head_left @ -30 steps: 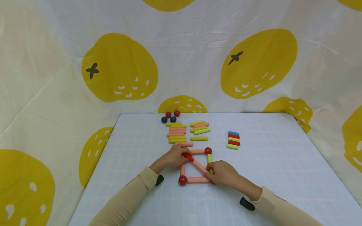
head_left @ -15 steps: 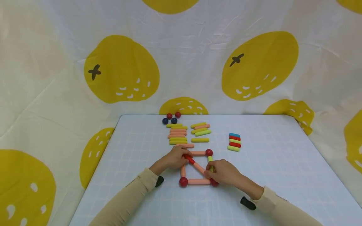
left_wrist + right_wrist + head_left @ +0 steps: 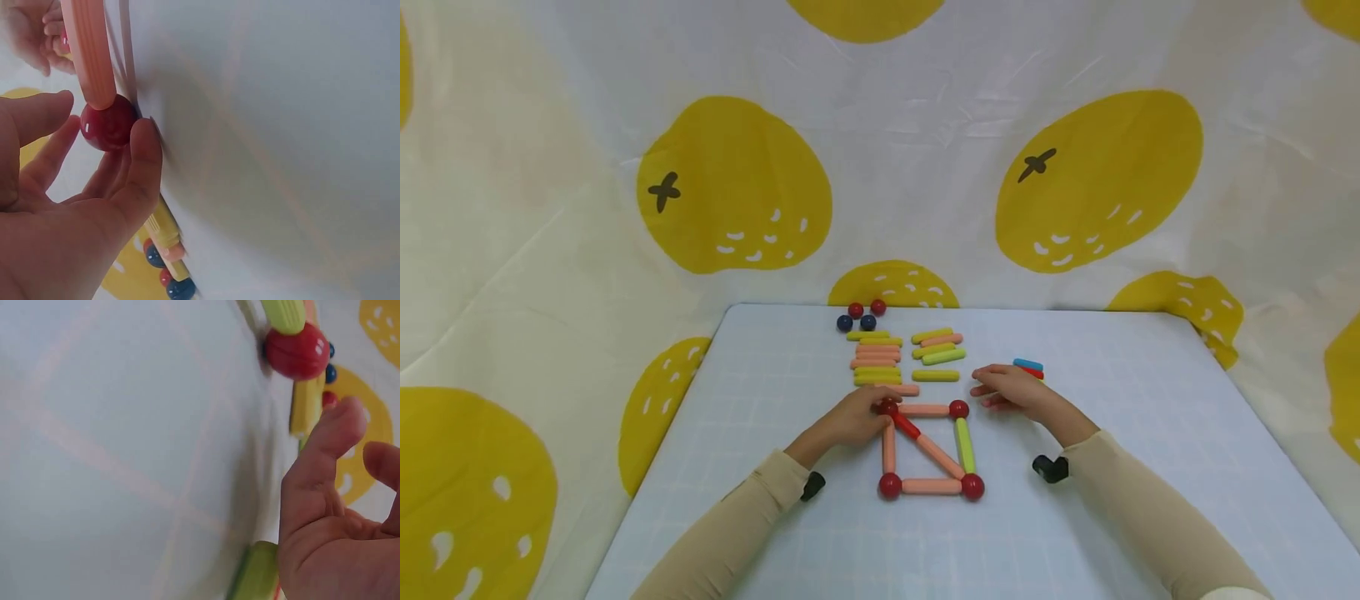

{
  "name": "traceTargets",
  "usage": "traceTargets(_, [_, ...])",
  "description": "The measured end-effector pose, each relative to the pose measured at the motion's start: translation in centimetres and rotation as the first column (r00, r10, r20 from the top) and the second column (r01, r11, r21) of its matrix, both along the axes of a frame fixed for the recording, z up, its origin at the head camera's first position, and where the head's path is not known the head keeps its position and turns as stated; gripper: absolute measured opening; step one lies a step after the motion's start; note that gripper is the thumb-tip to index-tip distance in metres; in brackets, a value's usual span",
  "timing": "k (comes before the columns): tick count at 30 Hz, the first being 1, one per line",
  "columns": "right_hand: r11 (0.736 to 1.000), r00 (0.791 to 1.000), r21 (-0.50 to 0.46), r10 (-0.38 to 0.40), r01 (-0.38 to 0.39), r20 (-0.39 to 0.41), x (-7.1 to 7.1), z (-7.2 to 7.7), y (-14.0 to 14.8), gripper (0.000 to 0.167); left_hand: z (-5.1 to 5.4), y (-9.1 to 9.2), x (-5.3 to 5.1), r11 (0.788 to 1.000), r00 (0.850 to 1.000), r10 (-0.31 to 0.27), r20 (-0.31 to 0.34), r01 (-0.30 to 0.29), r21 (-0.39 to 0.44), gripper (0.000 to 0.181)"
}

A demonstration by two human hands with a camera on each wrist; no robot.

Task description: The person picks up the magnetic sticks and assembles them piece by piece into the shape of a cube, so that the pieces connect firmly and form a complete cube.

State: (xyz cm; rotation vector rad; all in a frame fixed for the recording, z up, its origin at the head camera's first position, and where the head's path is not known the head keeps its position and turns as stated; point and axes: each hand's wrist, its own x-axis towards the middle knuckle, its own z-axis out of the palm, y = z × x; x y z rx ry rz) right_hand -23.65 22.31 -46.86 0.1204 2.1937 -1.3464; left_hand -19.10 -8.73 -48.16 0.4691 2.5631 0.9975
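Note:
A square of rods with red balls at its corners lies on the table, its sides salmon rods (image 3: 931, 486) and one lime rod (image 3: 965, 446). Across it runs a diagonal, a red rod (image 3: 906, 426) joined to a salmon rod (image 3: 940, 456). My left hand (image 3: 854, 417) holds the far left red ball (image 3: 109, 124), fingers curled about it; the thumb stands a little off in the left wrist view. Holding nothing, my right hand (image 3: 1018, 390) is beyond the square's right side, fingers loosely bent, partly covering short coloured rods (image 3: 1028, 365).
Behind the square lie several yellow and salmon rods (image 3: 878, 361), with another group of rods (image 3: 938, 340) to their right. Red and dark blue balls (image 3: 868, 322) sit near the far table edge. A patterned cloth (image 3: 910, 167) hangs behind the table (image 3: 775, 550).
My right hand has let go of the diagonal's near end and moved away and to the right, toward the short rods. The left hand stays at the far left corner.

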Motion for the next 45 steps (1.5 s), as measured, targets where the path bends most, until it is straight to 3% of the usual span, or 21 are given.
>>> traceTargets(4, [0.987, 0.992, -0.144, -0.051, 0.068, 0.116, -1.5, -0.9, 0.2, 0.057, -0.2, -0.3, -0.1, 1.000, 0.999, 0.021, 0.026, -0.021, 0.013, 0.041])
traceTargets(16, [0.942, 0.971, -0.311, -0.053, 0.126, 0.231, -3.0, -1.9, -1.6, 0.057, -0.2, -0.7, 0.0, 0.999, 0.999, -0.008, 0.035, 0.007, 0.045, 0.039])
traceTargets(25, [0.933, 0.970, -0.322, -0.092, 0.163, 0.223, -3.4, -2.5, -2.8, 0.049, -0.5, -0.9, 0.0, 0.999, 0.999, -0.004, 0.037, 0.002, 0.054, 0.038])
traceTargets(33, [0.948, 0.978, -0.273, -0.116, 0.161, 0.174, -3.2, -2.4, -3.5, 0.045, -0.8, -0.8, 0.2, 0.998, 0.999, 0.029, 0.040, -0.031, 0.057, 0.041])
traceTargets(37, [0.981, 0.996, -0.174, -0.073, 0.082, 0.059, -2.7, -0.5, -3.8, 0.046, -0.9, -0.5, 0.4, 0.994, 0.995, 0.083, 0.047, -0.085, 0.062, 0.040])
traceTargets(40, [0.996, 0.997, -0.074, 0.037, -0.042, -0.073, -2.1, 1.8, -4.6, 0.043, -1.0, -0.4, 0.3, 0.989, 0.989, 0.136, 0.050, -0.138, 0.045, 0.038])
traceTargets(42, [0.989, 0.977, -0.007, 0.146, -0.149, -0.158, -1.6, 3.2, -5.4, 0.038, -1.1, -0.4, 0.1, 0.985, 0.984, 0.169, 0.050, -0.170, 0.028, 0.035])
traceTargets(45, [0.941, 0.900, 0.143, 0.335, -0.306, -0.279, -0.4, 5.0, -6.8, 0.030, -1.3, -0.4, -0.2, 0.980, 0.978, 0.199, 0.057, -0.200, 0.009, 0.032])
